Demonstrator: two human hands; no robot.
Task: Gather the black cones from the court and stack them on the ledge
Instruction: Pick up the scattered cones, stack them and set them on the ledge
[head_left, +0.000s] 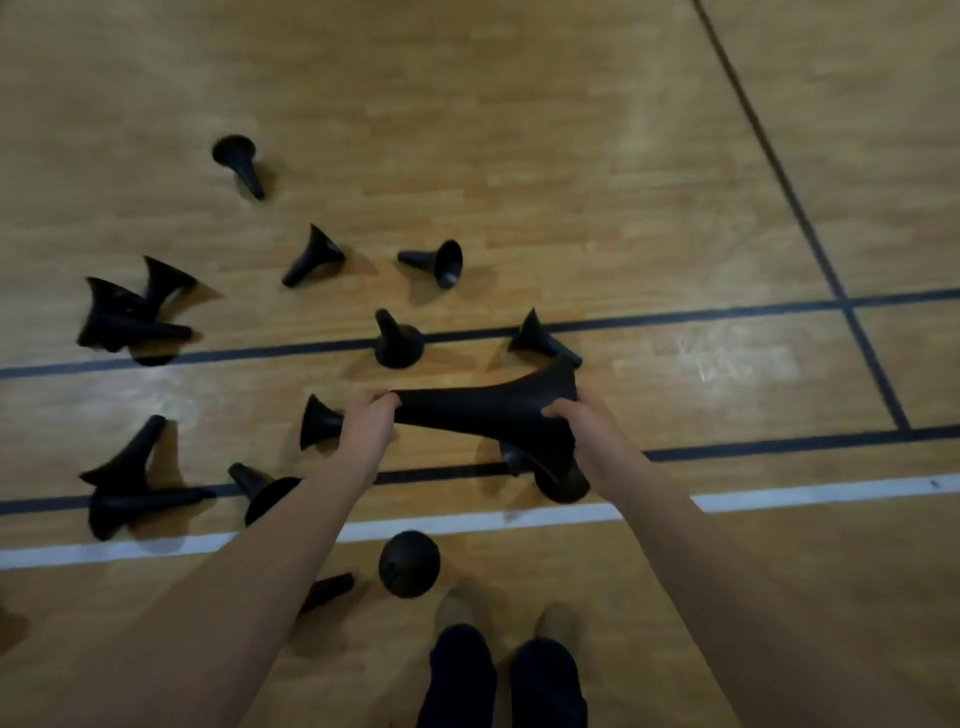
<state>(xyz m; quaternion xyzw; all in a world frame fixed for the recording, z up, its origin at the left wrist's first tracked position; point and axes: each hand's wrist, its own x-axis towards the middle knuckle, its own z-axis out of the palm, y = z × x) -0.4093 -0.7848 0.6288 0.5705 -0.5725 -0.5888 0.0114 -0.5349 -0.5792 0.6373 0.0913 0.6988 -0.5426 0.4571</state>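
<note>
Just beyond the white line, the left hand pinches the narrow tip of the held black cone and the right hand grips its flared base, so a slip could drop it among the scattered cones.

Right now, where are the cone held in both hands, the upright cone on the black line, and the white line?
held cone (483, 415): head view, middle of its body.
upright cone (399, 352): head view, its wide base.
white line (779, 497): head view, its right stretch.
</note>
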